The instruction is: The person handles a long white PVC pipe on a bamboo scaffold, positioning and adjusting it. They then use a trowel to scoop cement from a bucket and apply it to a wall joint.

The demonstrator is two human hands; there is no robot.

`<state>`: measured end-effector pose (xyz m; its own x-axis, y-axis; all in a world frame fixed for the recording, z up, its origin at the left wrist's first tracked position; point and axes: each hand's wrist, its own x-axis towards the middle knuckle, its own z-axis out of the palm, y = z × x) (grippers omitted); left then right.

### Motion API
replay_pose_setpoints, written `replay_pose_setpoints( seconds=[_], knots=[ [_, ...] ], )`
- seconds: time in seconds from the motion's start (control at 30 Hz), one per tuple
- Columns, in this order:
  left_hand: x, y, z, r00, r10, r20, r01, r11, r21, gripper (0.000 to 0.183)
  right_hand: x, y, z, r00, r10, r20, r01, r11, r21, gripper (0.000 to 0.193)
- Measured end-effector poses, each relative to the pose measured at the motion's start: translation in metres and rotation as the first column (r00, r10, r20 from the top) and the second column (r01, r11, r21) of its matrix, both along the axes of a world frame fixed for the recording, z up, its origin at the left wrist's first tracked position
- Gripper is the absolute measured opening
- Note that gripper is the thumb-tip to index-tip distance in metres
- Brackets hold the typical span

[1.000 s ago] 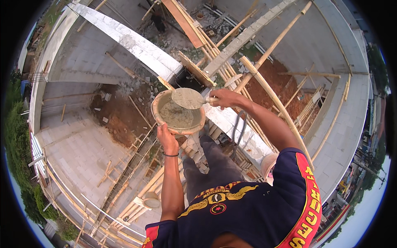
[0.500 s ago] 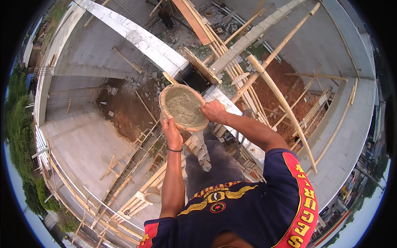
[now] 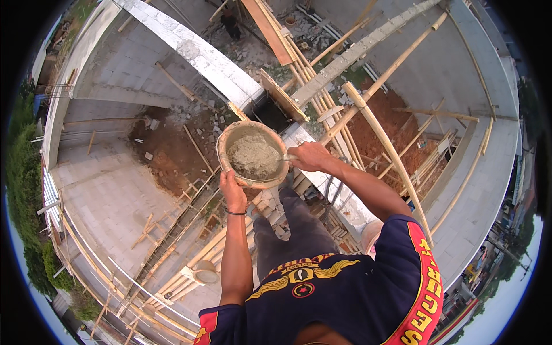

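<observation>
My left hand (image 3: 233,192) grips the near rim of a round, worn mortar pan (image 3: 225,150) from below and holds it up in front of me. The pan is heaped with wet grey mortar (image 3: 256,155). My right hand (image 3: 310,156) is at the pan's right rim, closed around the handle of a trowel (image 3: 291,157). The trowel's blade is sunk into the mortar and mostly hidden. A dark band circles my left wrist. My legs in grey trousers (image 3: 293,230) stand on a narrow wall top far above the ground.
Bamboo scaffold poles (image 3: 385,144) slant past my right side. A white concrete beam (image 3: 195,52) crosses above the pan. Grey block walls (image 3: 115,190) and red soil (image 3: 167,149) lie far below. Another person (image 3: 231,24) stands at the top. A second pan (image 3: 204,273) rests on lower poles.
The trowel blade lay flat and visible on the mortar a second ago; now it is dug in at the right rim. My right hand has shifted to the pan's right edge.
</observation>
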<state>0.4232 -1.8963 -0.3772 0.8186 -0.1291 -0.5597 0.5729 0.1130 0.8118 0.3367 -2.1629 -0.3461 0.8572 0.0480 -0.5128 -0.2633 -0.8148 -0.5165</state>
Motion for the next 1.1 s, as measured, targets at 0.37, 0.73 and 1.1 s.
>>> replay_pose_setpoints(
  seconds=[0.37,0.73,1.1],
  knots=[
    [-0.002,-0.009,0.005,0.998,0.048,-0.033,-0.051,0.994,-0.095,0.023,0.041,-0.068,-0.009,0.755,-0.361,-0.548,0.639,0.594,0.488,0.033],
    [-0.004,-0.024,0.008,0.993,-0.115,0.031,0.111,0.989,0.102,0.024,0.039,0.014,-0.019,0.934,0.303,0.187,-0.064,0.659,-0.75,0.015],
    [0.013,-0.022,0.007,0.981,-0.185,0.062,0.183,0.983,0.032,0.019,0.051,0.024,-0.059,0.983,0.184,0.008,-0.182,0.976,-0.122,0.024]
  ],
)
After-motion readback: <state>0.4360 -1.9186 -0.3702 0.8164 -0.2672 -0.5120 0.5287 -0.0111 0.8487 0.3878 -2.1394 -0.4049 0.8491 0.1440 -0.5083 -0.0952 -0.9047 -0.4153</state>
